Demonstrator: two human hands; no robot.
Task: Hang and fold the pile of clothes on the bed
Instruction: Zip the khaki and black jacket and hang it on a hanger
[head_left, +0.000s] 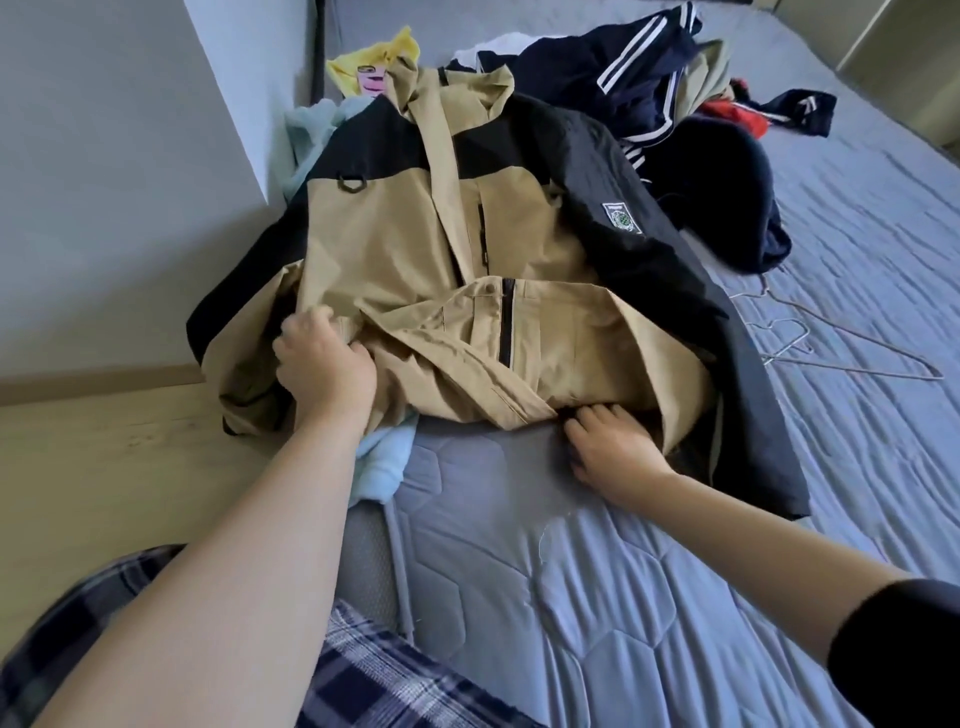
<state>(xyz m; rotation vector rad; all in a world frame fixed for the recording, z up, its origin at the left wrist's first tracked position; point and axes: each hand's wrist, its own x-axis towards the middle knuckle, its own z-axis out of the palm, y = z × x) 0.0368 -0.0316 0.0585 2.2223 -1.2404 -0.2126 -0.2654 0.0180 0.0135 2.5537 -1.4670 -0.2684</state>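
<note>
Tan-and-black jacket (467, 234) lies front-up on the bed (571, 597), hem flipped up, left hand (324, 358) clutching fabric at one end of that fold and right hand (608, 447) curled into the other, I'd guess to keep the crease even; hangers (831, 358) sit just beyond the right hand.

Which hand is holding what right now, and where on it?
Both hold the tan and black jacket: the left hand grips bunched tan fabric at the side toward the wall, and the right hand curls its fingers under the folded-up lower edge.
</note>
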